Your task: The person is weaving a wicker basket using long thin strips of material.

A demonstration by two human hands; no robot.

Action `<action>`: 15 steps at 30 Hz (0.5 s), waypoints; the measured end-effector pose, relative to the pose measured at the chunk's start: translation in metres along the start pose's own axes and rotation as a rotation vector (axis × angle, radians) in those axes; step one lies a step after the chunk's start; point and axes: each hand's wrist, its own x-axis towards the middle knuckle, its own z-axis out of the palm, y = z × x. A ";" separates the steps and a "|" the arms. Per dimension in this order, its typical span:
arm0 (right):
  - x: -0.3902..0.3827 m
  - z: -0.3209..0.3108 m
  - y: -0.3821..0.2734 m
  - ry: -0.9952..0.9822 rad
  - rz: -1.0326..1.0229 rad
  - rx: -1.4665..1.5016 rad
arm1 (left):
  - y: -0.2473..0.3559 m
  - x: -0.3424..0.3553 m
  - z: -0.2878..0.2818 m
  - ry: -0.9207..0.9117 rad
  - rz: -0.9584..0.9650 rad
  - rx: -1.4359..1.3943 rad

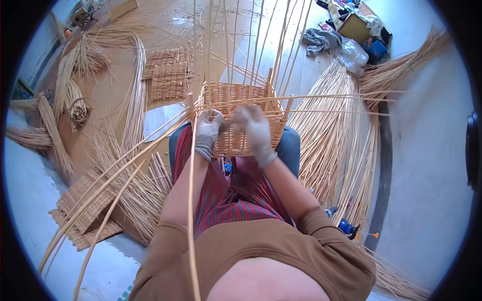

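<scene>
A partly woven wicker basket (236, 143) rests on my lap over a red striped cloth (246, 213), with long upright stakes rising from its far side. Both hands wear pale grey work gloves. At the basket's near left corner, my left hand (207, 131) is closed on the woven side, its thumb on top. My right hand (257, 134) is over the near wall, right of centre; motion smears its fingers, so their grip cannot be told. Long loose willow rods (128, 165) run from the left corner toward the lower left. Other rods (321, 98) stick out to the right.
Bundles of pale rods (329, 125) fan over the floor on the right, and more bundles (83, 57) lie at the left. Woven panels (169, 75) lie far left, others (90, 200) near left. A blue-handled tool (346, 227) is by my right elbow. Clutter (354, 27) sits far right.
</scene>
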 end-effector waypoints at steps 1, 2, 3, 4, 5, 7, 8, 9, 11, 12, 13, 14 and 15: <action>0.025 -0.002 -0.007 0.048 -0.077 0.101 | 0.000 0.002 0.000 0.009 -0.014 0.055; 0.042 0.003 -0.011 0.009 -0.216 0.057 | -0.001 0.003 0.001 0.015 -0.018 0.103; 0.061 0.013 -0.018 0.005 -0.361 0.024 | -0.001 0.004 0.001 0.030 -0.018 0.147; 0.074 0.025 -0.025 -0.008 -0.476 -0.020 | -0.001 0.005 0.002 0.041 -0.012 0.162; 0.086 0.039 -0.035 -0.113 -0.550 -0.208 | -0.002 0.005 0.002 0.036 0.019 0.174; 0.112 0.074 -0.059 -0.320 -0.877 -0.635 | -0.003 0.005 0.002 0.033 0.102 0.192; 0.124 0.094 -0.071 -0.404 -1.149 -0.856 | -0.004 0.005 0.002 0.023 -0.005 0.121; 0.134 0.112 -0.081 -0.426 -1.062 -1.195 | -0.005 0.005 0.001 0.029 -0.061 0.112; 0.151 0.147 -0.097 -0.399 -0.904 -1.823 | -0.007 0.005 0.000 0.010 -0.081 0.021; 0.152 0.159 -0.101 -0.370 -0.907 -1.980 | -0.008 0.005 -0.001 0.005 -0.110 0.028; 0.151 0.165 -0.103 -0.283 -0.996 -2.105 | -0.008 0.005 -0.002 -0.005 -0.063 0.031; 0.143 0.166 -0.100 -0.272 -1.007 -2.265 | -0.008 0.005 -0.003 -0.001 -0.031 0.034; 0.129 0.161 -0.094 -0.261 -1.175 -1.981 | -0.008 0.006 -0.004 0.001 -0.004 0.028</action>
